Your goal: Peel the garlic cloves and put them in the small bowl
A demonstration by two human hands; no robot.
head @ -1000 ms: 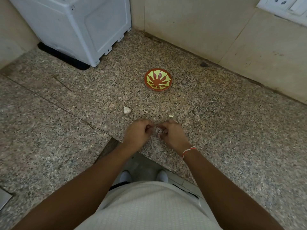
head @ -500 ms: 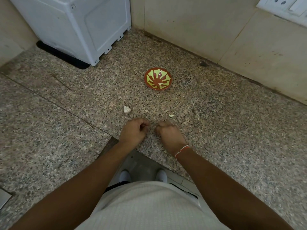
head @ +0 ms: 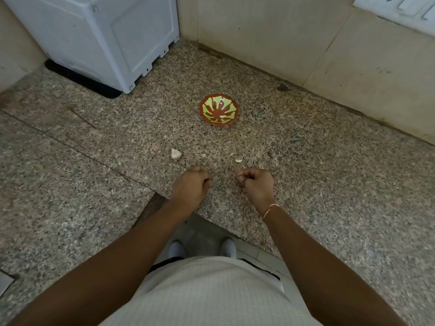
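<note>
The small red bowl [head: 204, 108] with a yellow-green pattern stands on the granite counter, and a pale peeled piece [head: 222, 117] lies inside it. An unpeeled garlic clove [head: 176, 153] lies on the counter, just beyond my left hand. A small pale scrap [head: 238, 161] lies beyond my right hand. My left hand [head: 190, 187] rests near the counter's front with fingers curled into a fist, and what it holds is hidden. My right hand [head: 257, 184] sits a short gap to its right, thumb and fingers pinched together on a small pale bit.
A white plastic appliance [head: 101, 36] stands at the back left on a black mat. Tiled walls [head: 282, 43] close the corner behind the bowl, with a switch plate [head: 400, 5] at top right. The counter's front edge [head: 211, 222] cuts in under my wrists.
My hands were pressed together fingertip to fingertip. They have pulled apart, the left drifting left and the right moving right. The loose clove and the bowl stayed put.
</note>
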